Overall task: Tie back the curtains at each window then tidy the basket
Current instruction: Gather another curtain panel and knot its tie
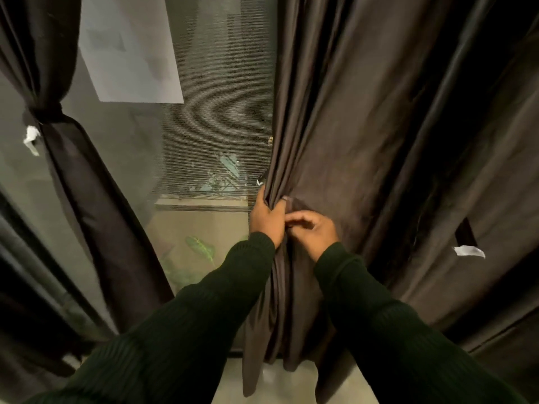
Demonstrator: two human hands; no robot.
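We count two dark curtains: the right curtain (364,147) hangs loose, its inner edge bunched in our left hand (267,218), our right hand (312,230) pinching folds alongside. The left curtain (67,158) is tied back, leaving the window (204,126) open between.

A mesh window screen (215,118) fronts green plant leaves (201,249). A pale sheet (131,51) hangs against the glass.
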